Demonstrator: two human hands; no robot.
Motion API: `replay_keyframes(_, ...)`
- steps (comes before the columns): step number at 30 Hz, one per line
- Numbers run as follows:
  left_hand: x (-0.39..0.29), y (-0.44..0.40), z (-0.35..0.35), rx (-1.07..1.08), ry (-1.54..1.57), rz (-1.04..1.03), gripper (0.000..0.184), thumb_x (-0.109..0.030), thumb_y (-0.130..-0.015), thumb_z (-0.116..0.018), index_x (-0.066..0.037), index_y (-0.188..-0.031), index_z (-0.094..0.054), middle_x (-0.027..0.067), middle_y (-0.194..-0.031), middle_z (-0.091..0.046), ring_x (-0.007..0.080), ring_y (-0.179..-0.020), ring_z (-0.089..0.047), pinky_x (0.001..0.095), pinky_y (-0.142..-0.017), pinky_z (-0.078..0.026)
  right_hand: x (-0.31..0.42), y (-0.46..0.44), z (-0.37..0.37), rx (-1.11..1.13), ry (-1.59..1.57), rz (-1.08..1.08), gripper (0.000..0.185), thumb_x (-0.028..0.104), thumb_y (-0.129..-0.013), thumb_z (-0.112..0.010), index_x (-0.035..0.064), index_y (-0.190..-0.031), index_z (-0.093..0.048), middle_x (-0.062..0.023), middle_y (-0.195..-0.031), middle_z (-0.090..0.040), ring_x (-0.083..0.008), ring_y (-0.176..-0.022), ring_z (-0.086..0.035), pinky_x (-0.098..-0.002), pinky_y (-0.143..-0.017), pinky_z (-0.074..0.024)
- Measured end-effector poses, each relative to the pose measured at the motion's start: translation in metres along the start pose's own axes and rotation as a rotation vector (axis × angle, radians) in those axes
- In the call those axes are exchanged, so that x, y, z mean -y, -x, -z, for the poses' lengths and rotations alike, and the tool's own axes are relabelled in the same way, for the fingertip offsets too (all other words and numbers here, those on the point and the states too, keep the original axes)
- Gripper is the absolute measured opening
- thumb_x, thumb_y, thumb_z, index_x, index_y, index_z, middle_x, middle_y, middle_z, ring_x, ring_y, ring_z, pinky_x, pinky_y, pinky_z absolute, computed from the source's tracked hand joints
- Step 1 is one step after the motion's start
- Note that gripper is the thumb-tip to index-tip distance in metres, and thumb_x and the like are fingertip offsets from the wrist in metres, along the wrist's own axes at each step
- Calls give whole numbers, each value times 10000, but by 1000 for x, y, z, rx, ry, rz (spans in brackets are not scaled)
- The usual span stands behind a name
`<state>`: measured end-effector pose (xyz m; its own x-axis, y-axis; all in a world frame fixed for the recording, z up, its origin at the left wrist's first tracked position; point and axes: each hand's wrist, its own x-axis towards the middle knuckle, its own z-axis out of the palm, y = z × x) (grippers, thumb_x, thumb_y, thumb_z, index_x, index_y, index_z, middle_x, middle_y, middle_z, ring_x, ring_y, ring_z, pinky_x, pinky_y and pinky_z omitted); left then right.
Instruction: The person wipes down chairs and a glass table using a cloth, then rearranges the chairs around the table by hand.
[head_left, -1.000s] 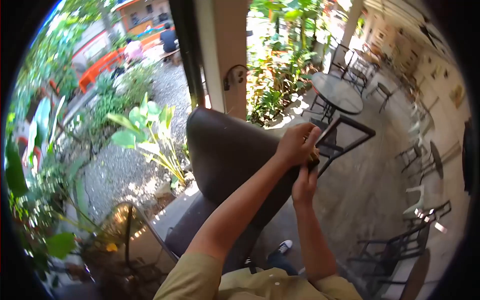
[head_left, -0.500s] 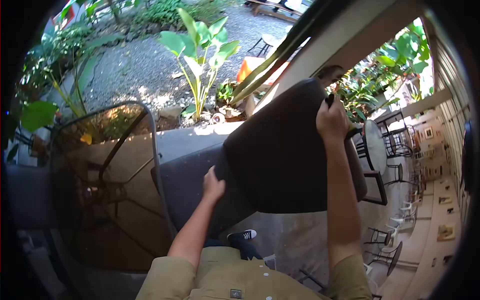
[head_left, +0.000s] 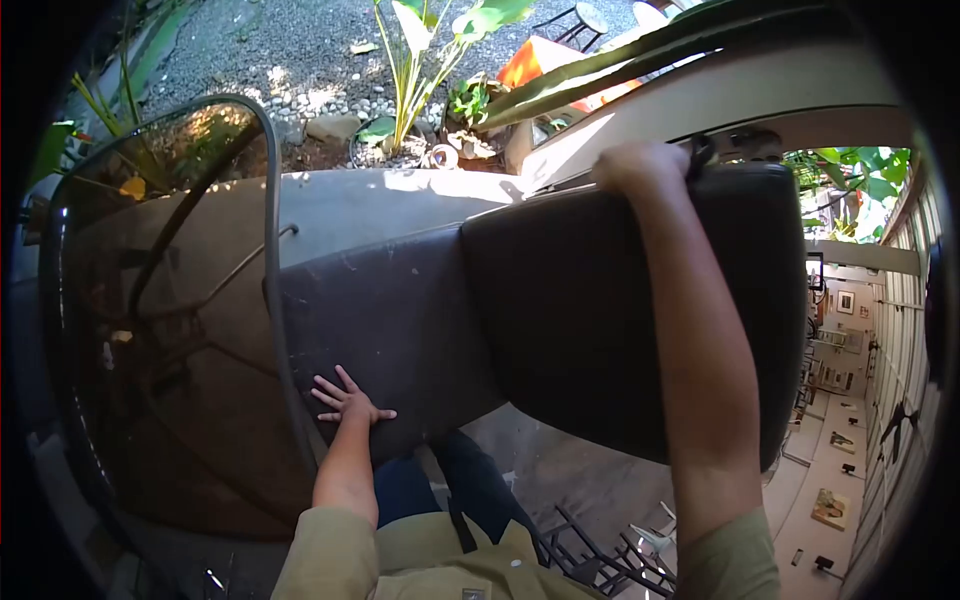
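Note:
A dark padded chair fills the centre, with its seat [head_left: 385,330] at the left and its tall backrest [head_left: 570,310] at the right. My left hand [head_left: 352,405] lies on the seat's near part, its fingers spread. Over the top rim of the backrest reaches my right hand [head_left: 645,168], its fingers bent down; the fingertips are hidden and what they hold, if anything, cannot be made out. A small dark object [head_left: 703,152] shows just right of that hand.
Left of the seat stands a glass-topped table [head_left: 180,360] with a rounded metal rim. Beyond a concrete ledge [head_left: 350,205] are gravel and a leafy plant [head_left: 405,100]. More chairs [head_left: 610,560] stand at the lower right, near a wall with pictures.
My hands were together at the backrest, then parted. My left hand has come down onto the seat and spread; my right hand is now at the backrest's rim. The view has turned.

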<state>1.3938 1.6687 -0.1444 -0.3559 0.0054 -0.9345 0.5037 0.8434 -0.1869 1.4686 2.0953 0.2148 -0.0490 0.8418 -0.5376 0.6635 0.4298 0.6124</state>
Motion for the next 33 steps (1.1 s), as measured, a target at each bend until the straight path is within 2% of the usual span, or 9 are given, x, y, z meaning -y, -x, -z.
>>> replay_keyframes(2,-3,-6,-5,6,6,-1,1566,-550,-572,-906,-99,-1510,265,328,-1491,361,498,-1394,314,740,-1083,-89,29,-24,-13,54,-27,42,426,270,-896,-434,94,-1185,-695,-90,-1262,-664,-292,-1120,-629,-542,-879,-454)
replay_keyframes(4,-2,-12,-2,3,5,3,1567,-542,-575,-907,-71,-1506,262,352,-1482,355,517,-1384,316,758,-1068,-76,62,-50,-33,51,-94,105,438,264,-895,-434,114,-1233,-670,-94,-1330,-620,-303,-1191,-584,-578,-958,-418)
replay_keyframes(6,-4,-16,-1,17,-2,13,1569,-542,-572,-908,-60,-1506,257,365,-1475,353,525,-1379,316,762,-1063,-71,92,-90,-55,196,-86,121,451,257,-897,-435,114,-1271,-643,-82,-1363,-593,-303,-1240,-549,-600,-1034,-369)
replay_keyframes(7,-6,-16,-1,26,-1,17,1571,-542,-570,-909,-50,-1505,253,377,-1468,351,533,-1374,317,766,-1059,-66,106,-107,-63,207,-78,129,451,257,-897,-435,114,-1271,-643,-82,-1363,-593,-303,-1240,-549,-600,-1034,-369)
replay_keyframes(9,-6,-17,-1,43,-6,23,1575,-541,-565,-912,-29,-1503,245,402,-1454,347,550,-1365,317,773,-1051,-57,133,-135,-81,381,-89,167,472,271,-898,-437,132,-1311,-620,-67,-1362,-593,-289,-1257,-539,-597,-1060,-353)
replay_keyframes(16,-12,-28,-3,104,-23,80,1576,-541,-553,-915,15,-1502,214,448,-1434,321,587,-1350,301,782,-1039,-45,236,-231,-176,362,-7,306,471,369,-865,-495,163,-1249,-674,-18,-1282,-647,-246,-1143,-603,-518,-1008,-409)
replay_keyframes(20,-17,-32,-1,122,-31,88,1574,-539,-552,-916,40,-1498,201,469,-1423,310,607,-1340,294,791,-1029,-46,311,-247,-223,324,55,374,476,434,-842,-534,184,-1207,-710,14,-1228,-683,-218,-1067,-647,-466,-972,-446)
replay_keyframes(22,-18,-36,0,121,-21,88,1571,-538,-552,-916,45,-1499,194,472,-1422,306,611,-1338,292,795,-1023,-48,311,-255,-221,296,64,385,478,450,-836,-543,189,-1197,-719,22,-1214,-692,-211,-1048,-657,-453,-964,-455)
replay_keyframes(33,-7,-32,-7,60,24,10,1582,-513,-559,-923,29,-1486,240,456,-1423,329,604,-1335,306,802,-1014,-60,232,-190,-161,109,173,486,409,271,-815,-545,120,-1146,-732,-43,-1133,-716,-249,-1015,-665,-473,-929,-481)
